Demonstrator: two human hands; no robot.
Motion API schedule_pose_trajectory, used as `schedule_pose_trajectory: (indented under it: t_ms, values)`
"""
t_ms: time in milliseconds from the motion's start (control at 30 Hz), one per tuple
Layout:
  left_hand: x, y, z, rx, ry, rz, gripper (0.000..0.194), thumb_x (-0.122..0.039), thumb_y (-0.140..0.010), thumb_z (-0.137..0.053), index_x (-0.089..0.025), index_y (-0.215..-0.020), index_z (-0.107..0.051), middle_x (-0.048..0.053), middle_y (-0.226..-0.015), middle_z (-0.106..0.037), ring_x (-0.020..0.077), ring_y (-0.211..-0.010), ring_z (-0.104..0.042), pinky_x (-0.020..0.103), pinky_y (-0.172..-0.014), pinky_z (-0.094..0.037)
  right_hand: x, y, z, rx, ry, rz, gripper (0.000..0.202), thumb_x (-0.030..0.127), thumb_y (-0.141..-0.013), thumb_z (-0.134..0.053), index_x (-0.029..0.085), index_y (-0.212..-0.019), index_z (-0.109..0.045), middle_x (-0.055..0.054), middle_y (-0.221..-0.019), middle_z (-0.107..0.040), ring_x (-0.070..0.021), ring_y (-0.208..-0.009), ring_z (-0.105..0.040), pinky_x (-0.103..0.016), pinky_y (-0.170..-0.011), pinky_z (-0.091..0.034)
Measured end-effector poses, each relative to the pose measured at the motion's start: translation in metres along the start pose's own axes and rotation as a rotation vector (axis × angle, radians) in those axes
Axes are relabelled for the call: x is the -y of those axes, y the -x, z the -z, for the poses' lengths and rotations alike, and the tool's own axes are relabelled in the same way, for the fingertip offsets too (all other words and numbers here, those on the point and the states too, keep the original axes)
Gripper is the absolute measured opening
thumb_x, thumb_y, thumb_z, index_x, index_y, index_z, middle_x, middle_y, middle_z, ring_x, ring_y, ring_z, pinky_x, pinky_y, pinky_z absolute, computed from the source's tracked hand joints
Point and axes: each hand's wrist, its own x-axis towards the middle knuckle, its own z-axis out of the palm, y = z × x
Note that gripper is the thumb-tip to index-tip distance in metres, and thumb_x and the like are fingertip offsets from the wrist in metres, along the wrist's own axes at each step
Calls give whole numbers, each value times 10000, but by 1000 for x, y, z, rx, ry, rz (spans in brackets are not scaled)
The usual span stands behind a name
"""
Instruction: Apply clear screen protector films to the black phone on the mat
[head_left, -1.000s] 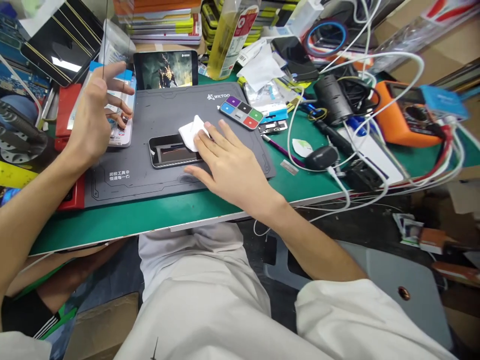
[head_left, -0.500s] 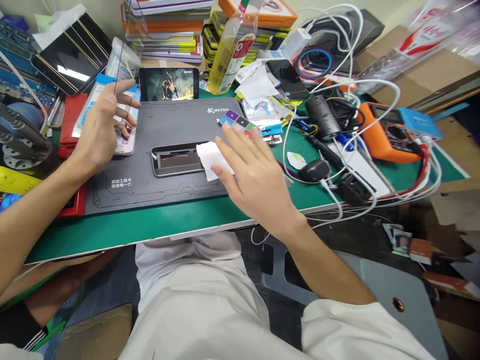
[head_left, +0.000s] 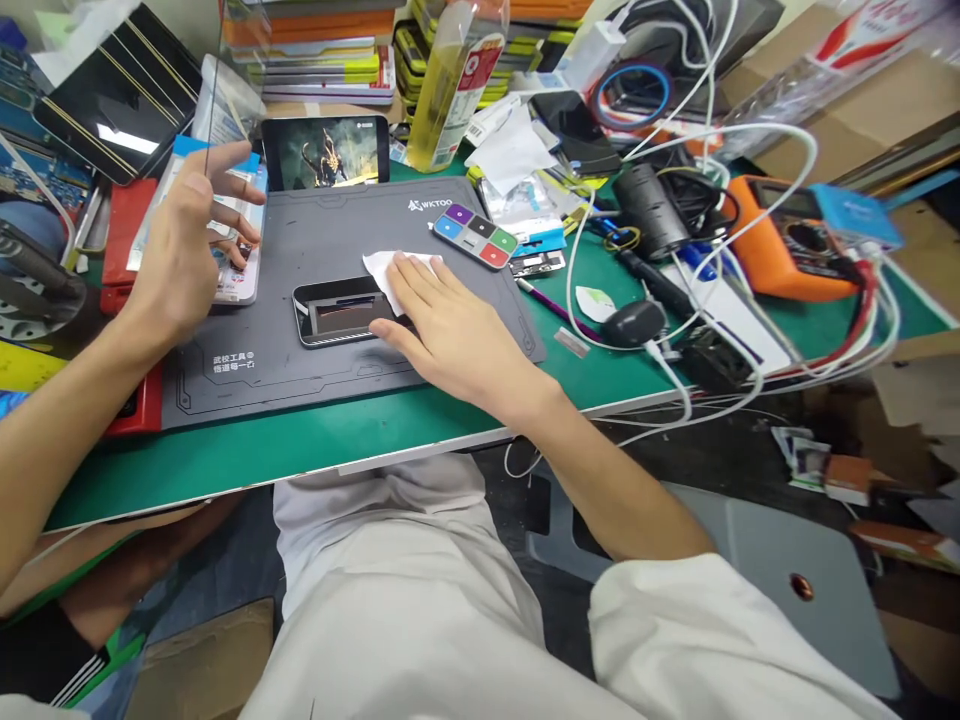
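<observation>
My left hand [head_left: 180, 240] is raised at the left, thumb and forefinger pinching the edge of a thin clear sheet [head_left: 241, 50], seemingly a screen protector, held upright. Its other fingers are spread and slightly bent. On the grey work mat [head_left: 330, 225] lies a phone [head_left: 341, 312], flat, with its dark glossy screen up. My right hand [head_left: 457, 340] presses a white wipe [head_left: 381, 268] against the right end of the phone, fingers stretched over it and thumb apart. That end of the phone is hidden under the hand and wipe.
A propped phone [head_left: 326, 153] playing video and an oil-like yellow bottle [head_left: 450, 95] stand behind the mat. A panel with coloured squares [head_left: 475, 236] lies on its right part. Cables, a black mouse-like device [head_left: 634, 322] and an orange multimeter [head_left: 787, 245] crowd the right.
My right hand has slid left and slightly away from me with the wipe, over the phone. The coloured panel now shows fully. My left hand keeps its pose; the view has shifted slightly.
</observation>
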Motion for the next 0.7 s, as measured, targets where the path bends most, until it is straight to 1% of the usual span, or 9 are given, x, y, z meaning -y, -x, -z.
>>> schedule_pose_trajectory:
  t_ms: [133,267,333,400,467,533,600,633,700]
  values:
    - [4,1,-3,-7,-12,-11,655,-868,-1257,-572,-437,-1687,-814,124,-1433,-875,342,-1010,-883,476,-631,-686,14,25,-4,-45,34,30,1107,846,-1328,-351,-56,-1950,-510,-354,-2044,-478,-457,-1970,-457,-726,-1653,-327]
    - [3,4,-9,-13,-12,-3,687,-858,-1274,-555,-405,-1733,-792,130,-1457,-870,342,-1055,-882,471,-666,-709,22,64,-7,-59,47,75,1012,783,-1337,-451,27,-2009,-463,-311,-2071,-452,-467,-1963,-468,-759,-1631,-379]
    - [1,5,-8,-2,1,7,620,-834,-1278,-577,-457,-1712,-809,110,-1465,-874,334,-1060,-877,471,-679,-712,20,55,-7,-39,34,77,1023,801,-1330,-448,43,-2017,-458,-301,-2081,-441,-467,-1977,-438,-761,-1642,-348]
    - [0,4,-6,7,17,9,585,-834,-1273,-600,-485,-1686,-825,101,-1463,-875,329,-1044,-870,470,-671,-701,16,30,-6,-5,8,59,1061,849,-1322,-395,46,-2011,-469,-300,-2087,-434,-450,-1996,-403,-749,-1658,-299]
    - [1,2,-3,9,32,7,620,-851,-1273,-601,-451,-1692,-821,112,-1446,-870,321,-1012,-861,459,-659,-694,13,3,-5,26,-12,44,1126,914,-1297,-376,46,-2010,-463,-307,-2095,-415,-426,-2011,-373,-719,-1669,-268]
    - [4,1,-1,8,46,16,591,-765,-1277,-704,-347,-1681,-809,127,-1501,-853,310,-1122,-868,464,-821,-772,14,-11,-4,27,-22,30,1162,947,-1282,-372,45,-2008,-458,-315,-2098,-403,-418,-2016,-362,-708,-1670,-259]
    - [6,1,-1,7,49,31,543,-651,-1264,-806,-279,-1660,-793,143,-1558,-834,312,-1248,-862,515,-1016,-802,18,-3,-5,11,-26,32,1145,927,-1294,-370,36,-2008,-451,-327,-2091,-411,-426,-2010,-374,-720,-1662,-285]
    - [7,1,-2,3,43,35,537,-646,-1264,-806,-285,-1662,-794,148,-1561,-835,319,-1253,-864,523,-1021,-803,21,8,-5,3,-25,41,1123,901,-1305,-372,30,-2009,-446,-332,-2087,-416,-433,-2005,-383,-730,-1654,-308]
    - [7,2,-5,-7,18,35,600,-779,-1276,-687,-364,-1694,-804,146,-1499,-859,338,-1128,-882,492,-831,-781,26,37,-6,-16,-12,81,1073,850,-1323,-402,29,-2013,-443,-327,-2080,-432,-444,-1992,-411,-741,-1638,-359]
